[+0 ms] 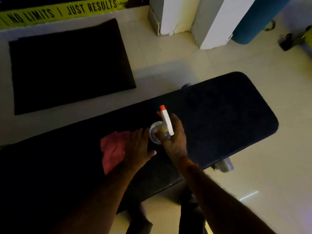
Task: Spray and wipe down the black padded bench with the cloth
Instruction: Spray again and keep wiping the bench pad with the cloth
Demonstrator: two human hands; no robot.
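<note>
1. The bench [228, 115] runs from near left to far right across the view, black padded top facing up. Dim light; I cannot see any wet sheen or spray marks on it.
2. My left hand [137, 146] lies flat, fingers spread, pressing the pink cloth [113, 149] onto the pad around mid-bench. The cloth sticks out to the left of the hand. Palm hold, not a pinch.
3. My right hand [172, 134] is wrapped around the neck of the spray bottle [166, 122], just right of the cloth. The white head with its orange nozzle points toward the far side. Whether the bottle stands on the pad or is lifted, I cannot tell.
4. Whether a finger is on the trigger is not visible.
5. Progress, my judgement: early to middle. Both tools are in hand and the cloth is in contact at the centre.
6. Remaining, as I judge: the wide far-right end and the dark near-left stretch need spraying and wiping.
</note>
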